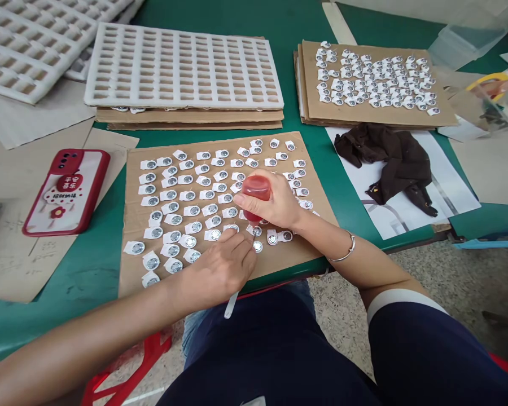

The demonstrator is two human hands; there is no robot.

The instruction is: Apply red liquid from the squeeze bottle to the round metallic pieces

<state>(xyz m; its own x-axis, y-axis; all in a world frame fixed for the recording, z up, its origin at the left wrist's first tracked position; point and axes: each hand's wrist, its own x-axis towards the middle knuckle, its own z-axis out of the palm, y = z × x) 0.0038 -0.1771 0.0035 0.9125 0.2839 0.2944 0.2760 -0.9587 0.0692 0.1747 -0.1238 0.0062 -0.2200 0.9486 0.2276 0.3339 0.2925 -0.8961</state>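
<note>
My right hand (279,200) is closed round a red squeeze bottle (254,194), held upside down with its nozzle close above one small part (257,231); I cannot tell whether they touch. Beside it, my left hand (232,262) is closed on a slim pale tool (231,306) that looks like tweezers. Only the tool's flat rear end shows below the palm; the fingers hide its front. Under both hands lies a cardboard sheet (138,225) bearing rows of small white tabs with round silvery discs, such as this tab (134,247). My hands cover some of them.
White slotted trays (186,67) sit on cardboard at the back. Another cardboard sheet (313,110) with similar tabs lies back right, near a dark brown cloth (395,160). A red-cased phone (68,192) rests at left. Yellow-handled scissors (489,79) and a clear container (468,39) are far right.
</note>
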